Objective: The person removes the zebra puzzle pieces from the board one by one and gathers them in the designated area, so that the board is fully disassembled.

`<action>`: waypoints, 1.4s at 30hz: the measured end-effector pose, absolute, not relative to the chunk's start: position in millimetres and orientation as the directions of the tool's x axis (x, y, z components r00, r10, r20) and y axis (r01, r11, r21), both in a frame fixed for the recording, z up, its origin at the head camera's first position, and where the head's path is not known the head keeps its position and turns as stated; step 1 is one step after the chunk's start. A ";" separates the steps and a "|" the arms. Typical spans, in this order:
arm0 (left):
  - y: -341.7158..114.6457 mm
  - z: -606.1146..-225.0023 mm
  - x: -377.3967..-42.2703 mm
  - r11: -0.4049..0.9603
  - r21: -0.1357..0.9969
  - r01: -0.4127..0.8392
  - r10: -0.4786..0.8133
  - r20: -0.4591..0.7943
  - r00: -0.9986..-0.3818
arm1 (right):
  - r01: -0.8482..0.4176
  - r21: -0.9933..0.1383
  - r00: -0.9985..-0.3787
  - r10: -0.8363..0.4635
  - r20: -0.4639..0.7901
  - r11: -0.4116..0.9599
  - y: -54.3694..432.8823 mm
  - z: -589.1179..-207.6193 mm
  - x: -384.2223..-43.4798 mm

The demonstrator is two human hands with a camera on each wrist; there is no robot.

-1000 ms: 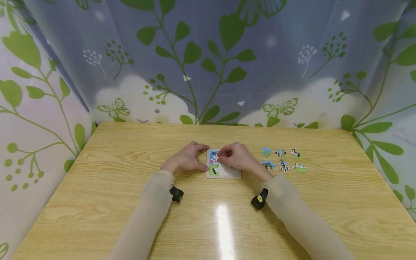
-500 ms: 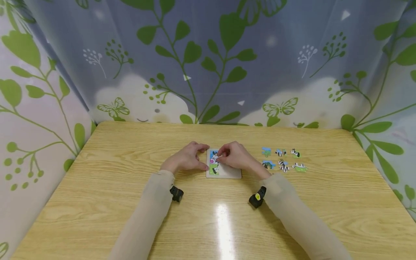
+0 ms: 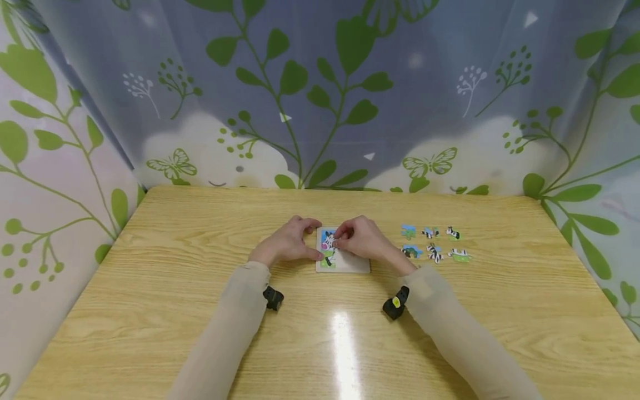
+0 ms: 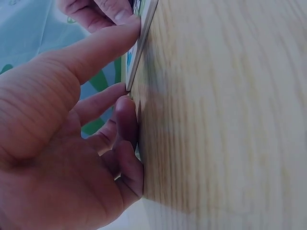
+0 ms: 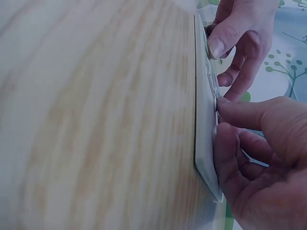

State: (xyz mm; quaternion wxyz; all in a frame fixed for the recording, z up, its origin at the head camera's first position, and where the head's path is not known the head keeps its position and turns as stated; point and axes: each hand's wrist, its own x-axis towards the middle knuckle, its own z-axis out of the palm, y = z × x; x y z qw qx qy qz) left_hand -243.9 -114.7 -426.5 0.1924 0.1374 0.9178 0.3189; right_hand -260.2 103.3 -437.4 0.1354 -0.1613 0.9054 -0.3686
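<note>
A small flat puzzle board (image 3: 352, 266) lies mid-table, its left strip filled with zebra-picture pieces (image 3: 327, 260) and its lower right part bare. My left hand (image 3: 286, 242) is at the board's left side, thumb pressing on the near-left part and index fingertip at the far-left corner. In the left wrist view that thumb (image 4: 108, 45) reaches the board's edge and the other fingers bend low by the table. My right hand (image 3: 366, 242) pinches a puzzle piece against the board beside the zebra's face, the fingers hiding most of it. The right wrist view shows its fingertips right at the board's surface.
Loose puzzle pieces lie in two rows to the right of the board, among them a tree piece (image 3: 408, 231), a striped piece (image 3: 434, 253) and a green-and-white piece (image 3: 459, 255). A printed curtain (image 3: 320, 111) stands behind the wooden table (image 3: 200, 233).
The white piece under my right fingers, earlier tilted up at the fingertips, now lies lower against the board. My left thumb has shifted slightly onto the board. The view has shifted a little.
</note>
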 end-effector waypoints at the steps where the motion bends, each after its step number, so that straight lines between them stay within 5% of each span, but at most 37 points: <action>1: -114.9 -426.8 -243.9 0.759 0.638 0.129 0.375 -0.266 -0.888 | -0.184 -0.714 -0.911 -0.389 -0.133 0.675 102.7 -437.4 -260.2; 31: -115.2 -429.2 -245.7 0.752 0.651 0.107 0.371 -0.283 -0.885 | -0.112 -0.759 -0.935 -0.327 -0.138 0.642 100.0 -441.3 -260.5; 42: -114.7 -428.8 -246.5 0.757 0.644 0.111 0.369 -0.281 -0.886 | -0.003 -0.846 -0.942 -0.286 -0.177 0.533 99.5 -440.4 -258.3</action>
